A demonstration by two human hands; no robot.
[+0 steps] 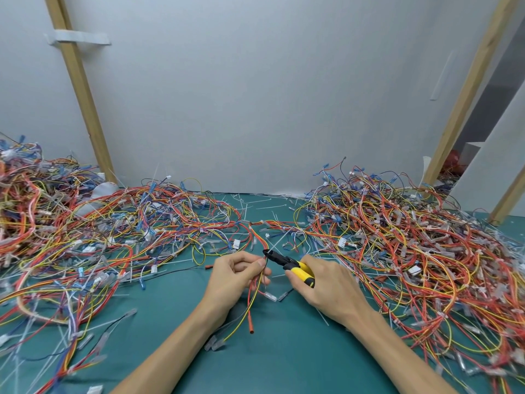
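The wire bundle point(250, 305), mid-desk point(284, 359), was pinched in the left hand's point(235, 277) curled fingers while the right hand point(326, 288), at its 3 o'clock, gripped yellow cutters point(289, 263) touching it, and tangled wire heaps at 10 point(99, 228) and 2 o'clock point(412, 237) suggested much trimming was left.

Wire heaps point(93, 231) flanking cutters point(292, 265)
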